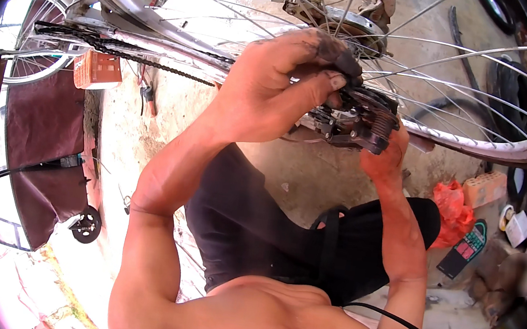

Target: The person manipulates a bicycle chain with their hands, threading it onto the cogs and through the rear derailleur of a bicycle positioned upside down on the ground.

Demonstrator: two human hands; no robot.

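A bicycle wheel [474, 140] spans the top of the view, with a greasy rear derailleur [375, 128] beside its hub. My left hand [268, 90] is at the derailleur, its blackened fingers and thumb pinched on a part of that mechanism. My right hand [383, 155] is behind the derailleur at its right side, fingers curled and mostly hidden by it; what they grip is unclear. A black chain [126, 55] stretches leftward along the frame from the area of my left hand.
A second wheel [30, 14] and an orange box [97, 71] are at the left. A red plastic bag [450, 212], a hollow brick [483, 186] and a dark flat package [461, 252] lie at the right. My bent leg in dark trousers is below.
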